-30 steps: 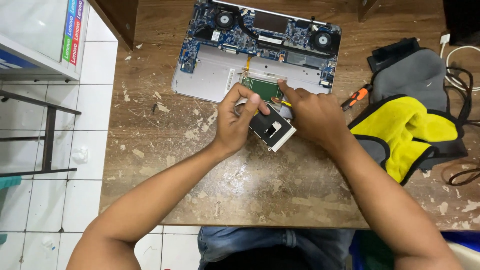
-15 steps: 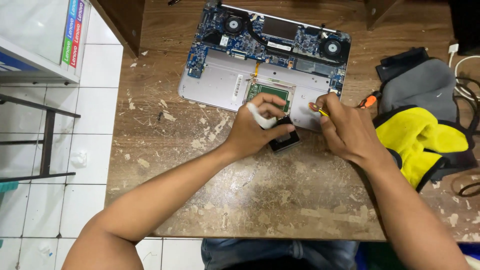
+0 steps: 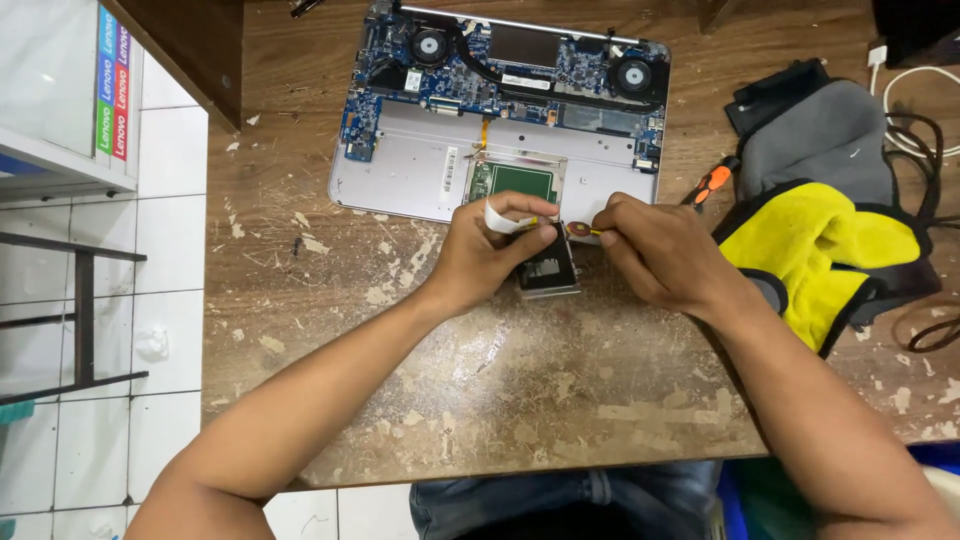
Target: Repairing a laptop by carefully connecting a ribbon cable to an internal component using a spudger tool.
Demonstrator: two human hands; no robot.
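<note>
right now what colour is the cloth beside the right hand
Bright yellow cloth, edged in black, clearest in the head view.

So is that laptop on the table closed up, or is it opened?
Opened. The laptop lies with its cover off: the blue circuit board, two round fans and the bare silver shell all show. Whether it is powered on cannot be told.

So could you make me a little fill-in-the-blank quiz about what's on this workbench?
1. The opened laptop shows two round cooling ____.
2. The left hand holds a small dark ____ part.
3. The cloth to the right is grey and ____.
Missing words: fans; rectangular; yellow
</note>
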